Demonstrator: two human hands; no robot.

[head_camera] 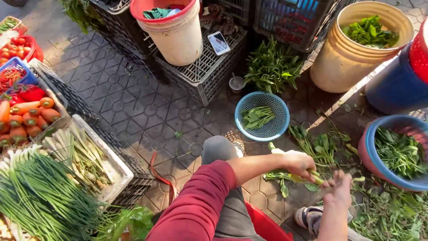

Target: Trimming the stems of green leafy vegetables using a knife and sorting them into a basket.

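While the left hand clamps its fingers on a leafy green stalk, the right hand pinches its far end, blurred. Beyond the fingertips, a round blue plastic basket holds few leaves; stalks litter the ground.

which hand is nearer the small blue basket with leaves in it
Left. The left hand, gripping a green stalk, sits just below the blue basket; the right hand is lower and further right.

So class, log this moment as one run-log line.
left hand: grips green stalk | right hand: at stalk's tip, grip unclear | blue basket: few leaves
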